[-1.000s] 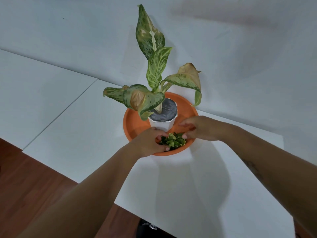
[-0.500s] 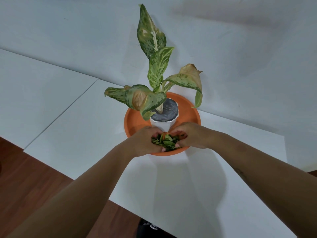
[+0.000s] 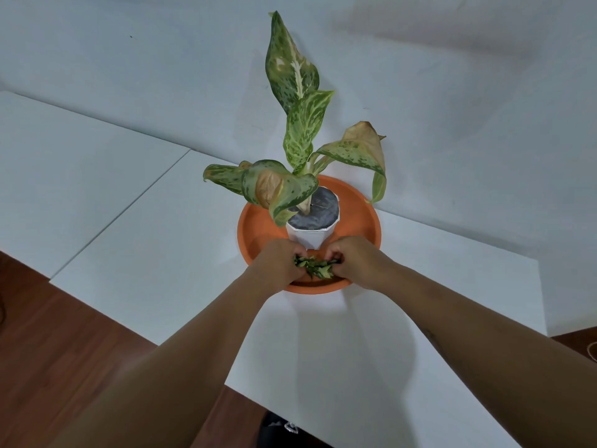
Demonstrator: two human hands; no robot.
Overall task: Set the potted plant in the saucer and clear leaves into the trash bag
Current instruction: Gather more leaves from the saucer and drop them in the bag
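A potted plant with speckled green and browning leaves (image 3: 298, 130) stands upright in its white pot (image 3: 311, 236) inside the orange saucer (image 3: 361, 218) on the white table. At the saucer's near rim lies a small heap of cut green leaves (image 3: 315, 266). My left hand (image 3: 274, 265) and my right hand (image 3: 357, 261) press in on the heap from either side, fingers curled around it. Part of the heap is hidden under my fingers.
The white table (image 3: 155, 253) abuts a white wall (image 3: 452, 92) behind the plant; a second white tabletop (image 3: 64, 163) joins at the left. Brown wooden floor (image 3: 58, 350) lies below the near edge. A dark object (image 3: 277, 428) sits under the table edge.
My two hands have closed together from either side of the leaf heap, bunching the leaves into a tighter clump between my fingers. The plant and saucer have stayed put.
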